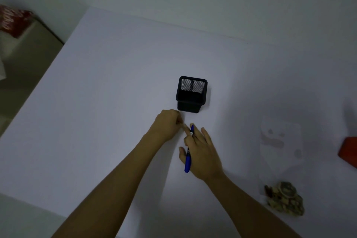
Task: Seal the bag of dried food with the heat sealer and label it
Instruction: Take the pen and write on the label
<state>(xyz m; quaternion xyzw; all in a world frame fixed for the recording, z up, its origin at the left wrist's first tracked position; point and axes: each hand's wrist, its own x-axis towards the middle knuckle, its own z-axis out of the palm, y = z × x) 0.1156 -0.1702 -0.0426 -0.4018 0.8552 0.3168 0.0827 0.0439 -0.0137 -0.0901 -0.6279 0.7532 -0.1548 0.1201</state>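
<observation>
My right hand [201, 152] holds a blue marker pen [188, 157] between thumb and fingers, its tip end pointing up toward a black mesh pen holder [191, 93]. My left hand [168, 123] is curled just left of the pen's upper end, its fingertips pinched together near it; what they pinch is too small to tell. A clear bag [280, 141] lies flat on the white table [96, 102] at the right, with dried food [284, 198] bunched at its near end. The heat sealer is mostly out of view.
A red object [348, 153] pokes in at the right edge, beside the bag. Off the table's left side sits a beige surface with a red printed package [13, 19]. The wall runs behind the table's far edge.
</observation>
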